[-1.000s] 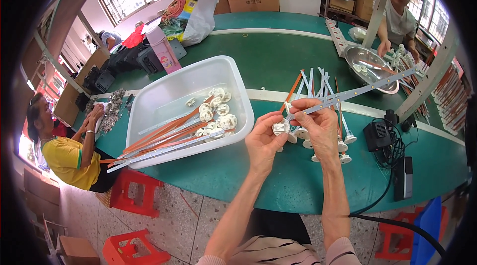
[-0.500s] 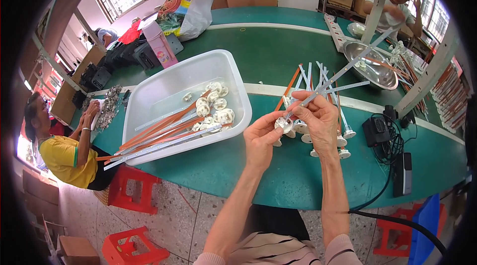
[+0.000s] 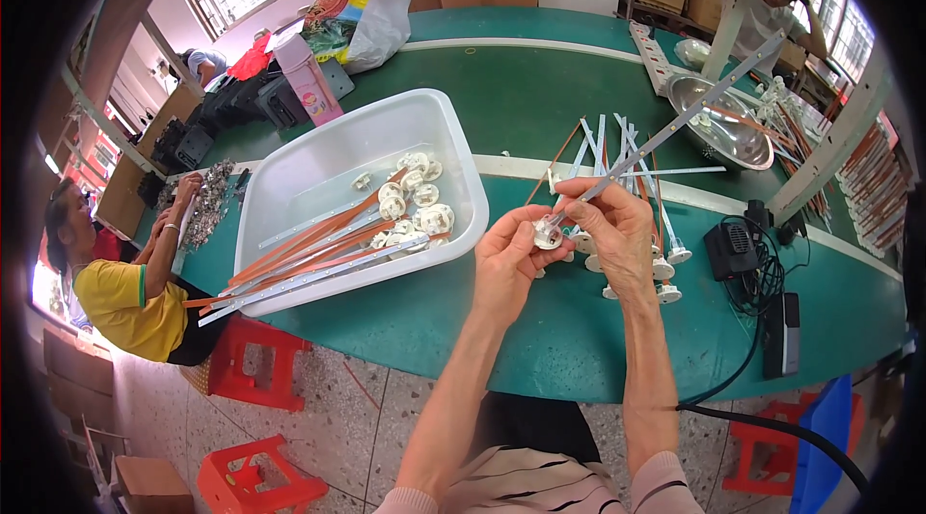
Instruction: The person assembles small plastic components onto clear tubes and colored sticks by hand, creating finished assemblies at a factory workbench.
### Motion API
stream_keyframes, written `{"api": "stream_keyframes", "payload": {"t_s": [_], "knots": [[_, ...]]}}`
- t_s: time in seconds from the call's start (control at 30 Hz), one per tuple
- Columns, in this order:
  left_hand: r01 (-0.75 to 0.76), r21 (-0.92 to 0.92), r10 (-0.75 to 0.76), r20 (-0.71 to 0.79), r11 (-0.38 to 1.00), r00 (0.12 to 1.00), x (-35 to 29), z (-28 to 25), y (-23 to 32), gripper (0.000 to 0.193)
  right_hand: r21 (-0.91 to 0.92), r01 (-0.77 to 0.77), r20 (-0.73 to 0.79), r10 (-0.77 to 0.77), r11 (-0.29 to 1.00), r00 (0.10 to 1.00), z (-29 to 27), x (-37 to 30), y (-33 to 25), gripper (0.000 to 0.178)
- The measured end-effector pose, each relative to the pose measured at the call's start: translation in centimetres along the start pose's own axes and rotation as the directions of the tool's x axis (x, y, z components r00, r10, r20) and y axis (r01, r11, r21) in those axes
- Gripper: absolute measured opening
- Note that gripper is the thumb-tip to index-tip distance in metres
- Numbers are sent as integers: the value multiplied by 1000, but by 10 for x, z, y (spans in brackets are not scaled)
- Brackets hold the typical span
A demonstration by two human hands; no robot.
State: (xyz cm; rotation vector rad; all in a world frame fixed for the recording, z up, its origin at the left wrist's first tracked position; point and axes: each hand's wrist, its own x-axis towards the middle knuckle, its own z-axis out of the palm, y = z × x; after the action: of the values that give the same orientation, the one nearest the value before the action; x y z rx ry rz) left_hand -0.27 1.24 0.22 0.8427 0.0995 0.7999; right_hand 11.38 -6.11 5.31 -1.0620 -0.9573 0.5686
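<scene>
My left hand (image 3: pixel 508 252) pinches a round white plastic fitting (image 3: pixel 547 235) between thumb and fingers, just over the front of the green table. A long, narrow metal strip (image 3: pixel 675 124) dotted with small marks is gripped by my right hand (image 3: pixel 614 225). The strip slants up to the far right, and its lower end meets the fitting. Whether it is seated inside cannot be made out behind my fingers. Behind and beside my hands lies a bunch of similar strips with white round ends (image 3: pixel 664 268).
A white plastic tub (image 3: pixel 461 167) on the left holds strips and round fittings. To the right are a steel bowl (image 3: pixel 738 143), a black power adapter (image 3: pixel 730 254) with cables, and a metal post (image 3: pixel 839 152). A co-worker in yellow (image 3: pixel 130 307) sits at the left.
The strip's far end has swung slightly upward and right. The fitting has tilted in my left fingers. The co-worker on the left has shifted a hand over the small parts.
</scene>
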Motion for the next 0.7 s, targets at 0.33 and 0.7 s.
{"api": "stream_keyframes", "payload": {"t_s": [0.33,0.7], "knots": [[63,52,-64,18,997,998,0,-3,-1,39,-83,-20,19,22,996,1000,1,1,4,17],[84,235,-58,-115,968,992,-2,-1,-4,36,-193,27,-11,-30,981,999,1,1,11,16]]}}
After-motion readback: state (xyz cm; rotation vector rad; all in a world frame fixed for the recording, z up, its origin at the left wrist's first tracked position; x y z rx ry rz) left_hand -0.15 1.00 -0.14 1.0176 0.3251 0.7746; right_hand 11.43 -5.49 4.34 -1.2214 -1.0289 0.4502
